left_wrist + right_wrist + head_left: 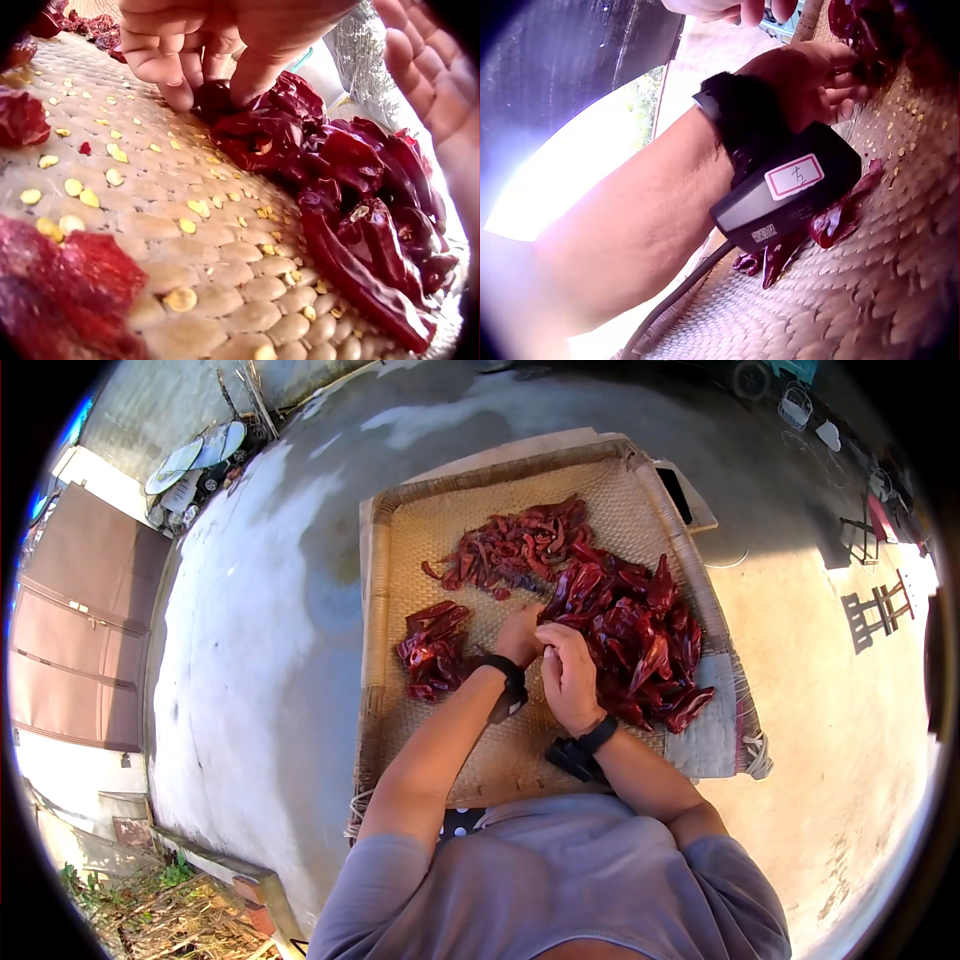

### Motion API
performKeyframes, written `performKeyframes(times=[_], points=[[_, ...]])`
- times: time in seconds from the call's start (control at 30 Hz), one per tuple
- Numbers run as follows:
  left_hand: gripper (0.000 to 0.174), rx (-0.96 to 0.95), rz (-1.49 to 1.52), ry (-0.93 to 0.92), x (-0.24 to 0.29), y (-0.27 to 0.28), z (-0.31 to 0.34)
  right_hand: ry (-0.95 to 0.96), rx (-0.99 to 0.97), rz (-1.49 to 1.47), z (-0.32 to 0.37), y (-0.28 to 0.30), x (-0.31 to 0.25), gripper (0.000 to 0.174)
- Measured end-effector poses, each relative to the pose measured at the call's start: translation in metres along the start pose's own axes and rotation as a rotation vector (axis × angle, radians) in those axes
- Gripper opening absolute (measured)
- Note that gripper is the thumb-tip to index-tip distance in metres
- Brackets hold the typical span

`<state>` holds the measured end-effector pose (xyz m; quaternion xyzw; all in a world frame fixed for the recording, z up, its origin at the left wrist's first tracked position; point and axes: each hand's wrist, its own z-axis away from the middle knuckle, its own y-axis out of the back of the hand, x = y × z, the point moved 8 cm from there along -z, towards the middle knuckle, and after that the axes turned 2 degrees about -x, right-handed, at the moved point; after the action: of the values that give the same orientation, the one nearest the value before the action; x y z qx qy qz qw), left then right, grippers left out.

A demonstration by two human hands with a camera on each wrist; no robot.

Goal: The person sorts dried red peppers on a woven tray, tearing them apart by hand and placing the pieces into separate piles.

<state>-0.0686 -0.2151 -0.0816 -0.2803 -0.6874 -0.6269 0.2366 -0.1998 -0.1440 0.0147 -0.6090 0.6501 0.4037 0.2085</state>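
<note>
My left hand point(520, 637) reaches to the near-left edge of a large pile of glossy dark red peppers point(640, 635). In the left wrist view the left hand point(217, 37) pinches a dark pepper point(214, 98) between thumb and fingers, against other peppers point(259, 139). My right hand point(570, 675) is beside it, raised, with fingers loosely bent and no pepper visible in them. That right hand point(442, 97) appears at the right edge of the left wrist view. Only fingers of the right hand point(735, 9) show at the top of the right wrist view.
A woven tray point(500, 755) bears a smaller pepper pile point(432, 645) at left and shrivelled red pieces point(520, 545) at the back. Yellow seeds point(112, 177) lie scattered on the weave. A grey cloth point(705, 735) lies at the tray's right; a dark phone-like object point(674, 495) is beyond its rim.
</note>
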Motion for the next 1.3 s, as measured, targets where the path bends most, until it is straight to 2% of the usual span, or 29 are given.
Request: performKeyframes(times=[0.03,0.13,0.23,0.27,0.37,0.4,0.5,0.63,0.67,0.8,0.87,0.9,0.93,1.03,1.07,1.17,1.3], points=[[0.030,-0.013,0.016,-0.004,0.001,0.002,0.001,-0.013,-0.018,-0.012,0.000,-0.001,0.002,0.033],[0.021,-0.069,0.168,0.250,-0.015,0.010,0.008,-0.097,-0.006,-0.078,0.000,0.001,0.009,0.036],[0.021,-0.026,0.275,0.270,-0.016,0.029,0.027,-0.147,0.000,-0.111,0.002,-0.001,0.018,0.039],[0.020,-0.049,0.143,0.224,-0.021,0.033,0.029,-0.174,0.007,-0.128,0.003,-0.002,0.022,0.039],[0.023,-0.028,0.334,0.383,-0.015,0.052,0.056,-0.176,0.015,-0.080,0.002,-0.001,0.028,0.042],[0.026,-0.045,0.330,0.353,-0.014,0.056,0.059,-0.199,0.004,-0.059,0.000,0.001,0.025,0.042],[0.027,-0.107,0.396,0.454,-0.014,0.062,0.079,-0.249,-0.067,-0.009,0.001,-0.006,0.030,0.045],[0.027,-0.214,0.366,0.411,-0.007,0.071,0.093,-0.244,-0.199,0.089,0.006,-0.015,0.034,0.040],[0.026,-0.214,0.272,0.374,-0.001,0.077,0.096,-0.246,-0.237,0.109,0.008,-0.017,0.036,0.038],[0.022,-0.260,0.151,0.392,-0.003,0.097,0.120,-0.206,-0.227,0.055,0.010,-0.017,0.037,0.031],[0.020,-0.239,-0.209,0.265,-0.026,0.112,0.134,-0.228,-0.235,0.045,0.011,-0.019,0.039,0.029],[0.020,-0.227,-0.389,0.198,-0.017,0.121,0.136,-0.246,-0.237,0.038,0.012,-0.020,0.041,0.029],[0.020,-0.200,-0.401,0.294,-0.018,0.132,0.144,-0.262,-0.238,0.031,0.012,-0.020,0.042,0.030],[0.019,-0.040,-0.421,0.326,0.000,0.150,0.138,-0.297,-0.269,0.016,0.013,-0.024,0.045,0.030],[0.025,-0.056,-0.293,0.260,-0.006,0.143,0.131,-0.304,-0.284,0.013,0.014,-0.026,0.045,0.030],[0.035,-0.195,-0.294,0.158,0.004,0.112,0.106,-0.289,-0.284,0.020,0.013,-0.026,0.043,0.030],[0.049,-0.244,-0.397,0.148,0.012,0.073,0.077,-0.241,-0.251,0.018,0.014,-0.023,0.048,0.028]])
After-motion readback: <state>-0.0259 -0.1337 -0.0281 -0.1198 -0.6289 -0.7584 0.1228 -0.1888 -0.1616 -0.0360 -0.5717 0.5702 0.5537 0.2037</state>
